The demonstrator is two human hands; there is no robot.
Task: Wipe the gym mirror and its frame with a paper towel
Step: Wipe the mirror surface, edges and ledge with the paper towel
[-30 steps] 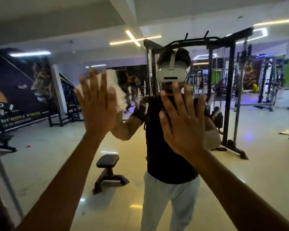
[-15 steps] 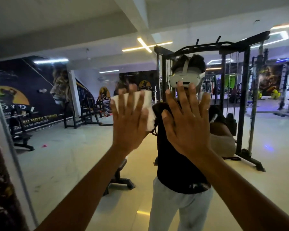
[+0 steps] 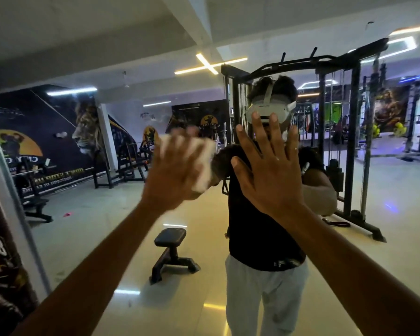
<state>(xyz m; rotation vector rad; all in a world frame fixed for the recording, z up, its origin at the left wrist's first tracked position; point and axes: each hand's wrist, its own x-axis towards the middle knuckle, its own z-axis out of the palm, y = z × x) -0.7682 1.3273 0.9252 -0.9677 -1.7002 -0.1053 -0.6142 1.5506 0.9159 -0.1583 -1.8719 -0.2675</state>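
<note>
Mirror [image 3: 349, 263], one blurred paper towel [image 3: 204, 163], apparently under left hand [image 3: 172, 175], right hand [image 3: 272, 170] flat.

L hand [image 3: 177, 173] on towel [image 3: 205, 163], R hand [image 3: 272, 170] flat on mirror [image 3: 398, 202]

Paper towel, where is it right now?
In the head view the paper towel is left of centre, pressed flat against the mirror under the left hand, just left of the right hand.

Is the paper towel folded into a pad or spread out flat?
Folded, it seems: the paper towel shows as a small thick white pad under the flat left hand on the mirror. Motion blur hides its creases.
</note>
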